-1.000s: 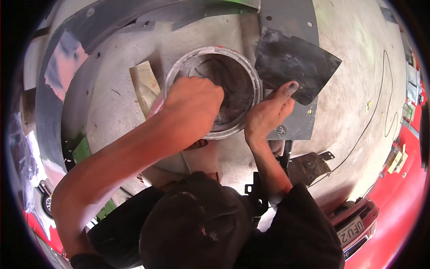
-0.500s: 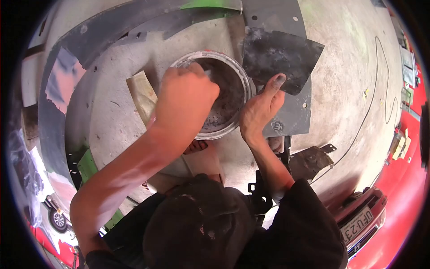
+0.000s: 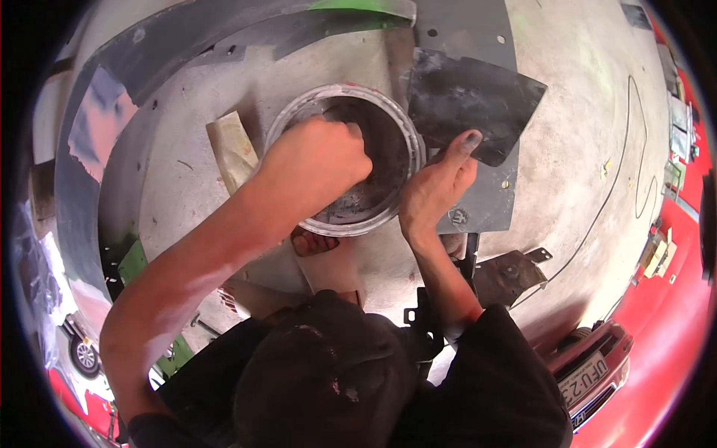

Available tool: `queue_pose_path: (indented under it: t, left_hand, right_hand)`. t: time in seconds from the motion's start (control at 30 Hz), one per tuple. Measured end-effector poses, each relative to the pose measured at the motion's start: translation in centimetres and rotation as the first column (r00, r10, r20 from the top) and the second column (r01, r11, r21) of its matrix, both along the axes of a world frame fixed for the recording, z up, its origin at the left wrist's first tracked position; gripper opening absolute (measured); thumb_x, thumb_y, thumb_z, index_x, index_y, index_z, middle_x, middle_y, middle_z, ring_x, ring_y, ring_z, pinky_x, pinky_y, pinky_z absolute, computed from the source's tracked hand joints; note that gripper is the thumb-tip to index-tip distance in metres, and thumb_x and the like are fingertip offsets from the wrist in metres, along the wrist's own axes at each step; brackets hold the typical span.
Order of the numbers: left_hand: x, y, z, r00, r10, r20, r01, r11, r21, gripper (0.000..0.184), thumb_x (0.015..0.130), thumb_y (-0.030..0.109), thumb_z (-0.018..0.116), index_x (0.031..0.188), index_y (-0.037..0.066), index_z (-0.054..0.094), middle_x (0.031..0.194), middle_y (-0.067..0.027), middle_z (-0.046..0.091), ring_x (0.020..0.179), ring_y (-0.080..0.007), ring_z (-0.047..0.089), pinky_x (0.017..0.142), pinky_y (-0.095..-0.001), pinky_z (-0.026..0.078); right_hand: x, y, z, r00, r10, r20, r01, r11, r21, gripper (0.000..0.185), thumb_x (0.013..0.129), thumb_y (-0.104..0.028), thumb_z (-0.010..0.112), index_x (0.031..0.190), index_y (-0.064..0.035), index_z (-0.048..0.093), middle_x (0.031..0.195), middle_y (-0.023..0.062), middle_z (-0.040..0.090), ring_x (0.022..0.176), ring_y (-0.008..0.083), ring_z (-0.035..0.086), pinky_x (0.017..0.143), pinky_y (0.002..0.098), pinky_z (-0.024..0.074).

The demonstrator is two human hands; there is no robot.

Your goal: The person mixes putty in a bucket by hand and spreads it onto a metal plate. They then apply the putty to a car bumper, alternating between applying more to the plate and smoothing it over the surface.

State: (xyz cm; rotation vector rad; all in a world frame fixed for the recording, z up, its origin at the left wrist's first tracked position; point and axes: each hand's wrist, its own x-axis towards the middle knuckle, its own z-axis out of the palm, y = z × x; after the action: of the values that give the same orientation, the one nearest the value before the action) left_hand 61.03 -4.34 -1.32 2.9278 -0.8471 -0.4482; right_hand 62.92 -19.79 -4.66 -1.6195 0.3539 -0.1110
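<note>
A dark cap (image 3: 321, 373) sits nearest, with a bare foot (image 3: 312, 243) beyond it, its toes just under the near rim of an open round tin (image 3: 417, 160). The tin is in the middle of the floor (image 3: 582, 149), its rim and inside smeared grey. The left hand (image 3: 312, 157), curled tight into a fist, is over the tin's opening; I cannot tell whether it grips anything. Beside the tin, the right hand (image 3: 441, 183) has its thumb pressed on a corner of a dark sheet (image 3: 474, 104), its other fingers partly hidden. The sheet is tilted above a grey panel (image 3: 489, 205). A pale strip (image 3: 234, 149) lies left of the tin. Farther out, a curved panel (image 3: 134, 56) borders the left, and a car (image 3: 590, 373) stands toward the floor's right edge.
</note>
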Motion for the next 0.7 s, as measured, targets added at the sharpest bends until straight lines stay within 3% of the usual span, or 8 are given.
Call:
queue_pose_path:
  t: [0.23, 0.33, 0.43, 0.53, 0.7]
  left_hand:
    - [-0.2, 1.2, 0.0, 0.988, -0.078, -0.13, 0.079, 0.997, 0.001, 0.008, 0.073, 0.012, 0.07, 0.075, 0.01, 0.077, 0.084, -0.0086, 0.073, 0.077, -0.0245, 0.074, 0.065, -0.0353, 0.059]
    - [-0.1, 1.4, 0.1, 0.998, -0.06, -0.025, 0.059, 0.998, -0.035, 0.006, 0.07, 0.011, 0.072, 0.07, 0.014, 0.077, 0.071, -0.0046, 0.072, 0.076, -0.0219, 0.074, 0.063, -0.034, 0.06]
    - [0.4, 1.9, 1.0, 0.997, -0.058, -0.043, 0.056, 0.998, -0.038, 0.005, 0.071, 0.012, 0.072, 0.069, 0.013, 0.077, 0.072, -0.0047, 0.072, 0.074, -0.023, 0.073, 0.061, -0.0352, 0.059]
    - [0.8, 2.6, 1.9, 0.986, -0.063, -0.152, 0.075, 0.994, 0.075, 0.01, 0.072, 0.014, 0.071, 0.08, 0.013, 0.078, 0.09, -0.002, 0.073, 0.078, -0.0217, 0.074, 0.063, -0.0344, 0.059]
    - [0.7, 3.4, 3.0, 0.987, -0.018, -0.157, 0.042, 0.987, 0.152, 0.011, 0.083, 0.024, 0.071, 0.083, 0.014, 0.077, 0.087, 0.0012, 0.072, 0.076, -0.0222, 0.072, 0.065, -0.0357, 0.057]
  right_hand:
    - [0.3, 0.1, -0.5, 0.999, -0.026, 0.022, 0.026, 1.0, -0.014, 0.057, 0.104, -0.057, 0.048, 0.072, -0.015, 0.026, 0.071, -0.0096, 0.022, 0.063, 0.0032, 0.019, 0.055, 0.0276, 0.0144]
    - [0.2, 0.1, 0.0, 1.0, -0.015, -0.003, 0.015, 1.0, -0.009, 0.057, 0.104, -0.057, 0.048, 0.072, -0.0151, 0.025, 0.07, -0.0095, 0.022, 0.063, 0.0032, 0.019, 0.055, 0.0277, 0.0143]
    - [0.1, 0.0, -0.1, 1.0, -0.022, -0.01, 0.022, 0.999, -0.027, 0.058, 0.104, -0.057, 0.047, 0.071, -0.015, 0.025, 0.069, -0.0093, 0.022, 0.062, 0.0034, 0.019, 0.055, 0.0277, 0.0143]
    - [0.2, 0.1, -0.2, 1.0, -0.024, 0.009, 0.025, 1.0, -0.016, 0.059, 0.104, -0.058, 0.047, 0.071, -0.0148, 0.025, 0.069, -0.0091, 0.022, 0.062, 0.0036, 0.019, 0.055, 0.0277, 0.0143]
    - [0.2, -0.1, -0.5, 0.999, -0.014, 0.04, 0.015, 1.0, -0.022, 0.059, 0.104, -0.058, 0.047, 0.071, -0.0143, 0.026, 0.07, -0.0089, 0.023, 0.063, 0.0037, 0.02, 0.055, 0.0278, 0.0144]
